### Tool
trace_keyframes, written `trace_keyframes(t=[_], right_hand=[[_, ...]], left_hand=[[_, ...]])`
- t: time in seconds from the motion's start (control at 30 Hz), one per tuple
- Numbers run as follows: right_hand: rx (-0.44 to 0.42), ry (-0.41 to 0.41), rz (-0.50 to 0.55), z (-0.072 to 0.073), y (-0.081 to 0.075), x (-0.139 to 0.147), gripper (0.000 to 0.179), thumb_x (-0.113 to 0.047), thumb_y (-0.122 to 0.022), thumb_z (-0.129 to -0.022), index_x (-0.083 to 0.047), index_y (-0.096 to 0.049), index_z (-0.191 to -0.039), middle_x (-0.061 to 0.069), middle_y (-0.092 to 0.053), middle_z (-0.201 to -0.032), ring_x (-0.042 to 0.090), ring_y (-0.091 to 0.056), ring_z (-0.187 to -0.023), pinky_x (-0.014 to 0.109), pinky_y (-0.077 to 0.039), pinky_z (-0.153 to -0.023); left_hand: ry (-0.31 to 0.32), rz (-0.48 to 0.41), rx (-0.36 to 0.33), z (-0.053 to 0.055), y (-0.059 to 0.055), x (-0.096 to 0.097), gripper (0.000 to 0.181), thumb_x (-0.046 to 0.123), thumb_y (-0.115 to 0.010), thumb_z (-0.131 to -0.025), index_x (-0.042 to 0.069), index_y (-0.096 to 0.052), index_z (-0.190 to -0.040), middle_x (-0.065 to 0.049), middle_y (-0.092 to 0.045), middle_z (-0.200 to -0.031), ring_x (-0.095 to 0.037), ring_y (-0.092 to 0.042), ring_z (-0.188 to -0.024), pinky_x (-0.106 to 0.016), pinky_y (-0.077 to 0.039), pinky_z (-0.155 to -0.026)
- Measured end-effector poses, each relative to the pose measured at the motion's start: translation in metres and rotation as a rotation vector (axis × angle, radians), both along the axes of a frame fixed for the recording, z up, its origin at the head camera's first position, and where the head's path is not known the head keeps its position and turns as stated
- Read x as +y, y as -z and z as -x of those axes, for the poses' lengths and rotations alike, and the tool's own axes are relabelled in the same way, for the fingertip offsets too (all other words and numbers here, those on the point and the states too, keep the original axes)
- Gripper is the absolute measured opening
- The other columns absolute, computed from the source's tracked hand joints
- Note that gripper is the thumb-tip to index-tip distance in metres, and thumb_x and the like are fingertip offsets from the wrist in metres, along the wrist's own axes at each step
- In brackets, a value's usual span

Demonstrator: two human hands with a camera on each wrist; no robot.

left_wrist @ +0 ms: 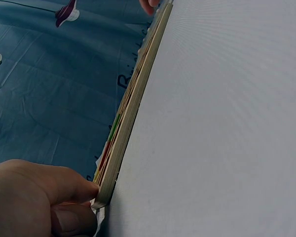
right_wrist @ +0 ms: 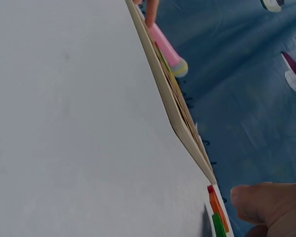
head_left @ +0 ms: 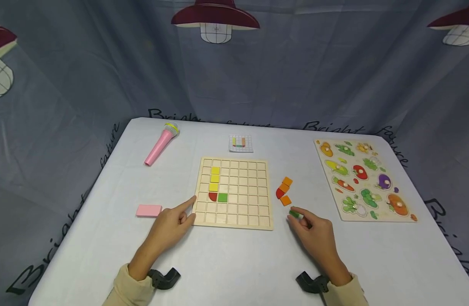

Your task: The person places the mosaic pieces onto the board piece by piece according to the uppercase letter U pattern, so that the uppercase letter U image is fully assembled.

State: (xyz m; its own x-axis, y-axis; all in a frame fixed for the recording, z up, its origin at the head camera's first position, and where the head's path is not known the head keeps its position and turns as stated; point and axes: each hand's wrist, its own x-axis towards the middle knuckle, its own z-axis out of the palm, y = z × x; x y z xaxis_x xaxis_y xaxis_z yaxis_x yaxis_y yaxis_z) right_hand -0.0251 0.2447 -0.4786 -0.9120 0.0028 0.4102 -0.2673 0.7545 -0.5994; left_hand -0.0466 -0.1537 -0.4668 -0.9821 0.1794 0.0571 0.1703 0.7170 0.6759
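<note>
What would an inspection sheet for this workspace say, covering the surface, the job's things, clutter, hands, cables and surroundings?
Surface: white table, no spills seen.
Job's things: grid board holding three yellow tiles, one red tile and one green tile; beside it, three orange tiles and a loose red piece; picture card beyond it.
Clutter: pink microphone, pink block, vegetable puzzle.
Left hand: touching the board's left edge.
Right hand: thumb and finger at a green piece; grip unclear.
Cables: nothing seen.
Surroundings: grey-blue curtain with lamps and lettering on it.
</note>
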Motion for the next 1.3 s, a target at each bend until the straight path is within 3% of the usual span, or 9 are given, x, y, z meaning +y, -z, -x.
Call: trace_keyframes(t=[0.4,0.73,1.3], right_hand=[[-0.061,0.096,-0.021,-0.006,0.002,0.012,0.024,-0.010,-0.084,-0.084,-0.008,-0.079,-0.107,-0.011,-0.040,-0.055,0.003,-0.033,-0.049,0.021,-0.026,-0.044],[-0.052,0.109,-0.051,-0.003,0.004,0.014,0.028,-0.009,-0.085,-0.083,-0.005,-0.078,-0.110,-0.011,-0.039,-0.055,0.003,-0.033,-0.049,0.021,-0.026,-0.044],[-0.106,0.144,-0.084,-0.006,0.002,0.011,0.026,-0.010,-0.083,-0.084,-0.003,-0.077,-0.109,-0.010,-0.040,-0.054,0.006,-0.035,-0.049,0.025,-0.028,-0.044]], left_hand=[[-0.003,0.004,0.015,-0.001,0.000,0.000,0.051,0.016,-0.069,-0.094,0.013,-0.061,-0.144,0.012,-0.038,-0.052,-0.001,-0.029,-0.049,-0.022,-0.026,-0.049],[0.002,0.004,0.024,-0.002,0.000,0.000,0.051,0.016,-0.070,-0.094,0.012,-0.061,-0.144,0.013,-0.039,-0.052,-0.001,-0.029,-0.048,-0.022,-0.026,-0.048],[0.008,0.009,0.019,-0.001,-0.002,0.000,0.050,0.016,-0.069,-0.095,0.012,-0.061,-0.144,0.012,-0.038,-0.052,-0.002,-0.030,-0.049,-0.023,-0.026,-0.049]])
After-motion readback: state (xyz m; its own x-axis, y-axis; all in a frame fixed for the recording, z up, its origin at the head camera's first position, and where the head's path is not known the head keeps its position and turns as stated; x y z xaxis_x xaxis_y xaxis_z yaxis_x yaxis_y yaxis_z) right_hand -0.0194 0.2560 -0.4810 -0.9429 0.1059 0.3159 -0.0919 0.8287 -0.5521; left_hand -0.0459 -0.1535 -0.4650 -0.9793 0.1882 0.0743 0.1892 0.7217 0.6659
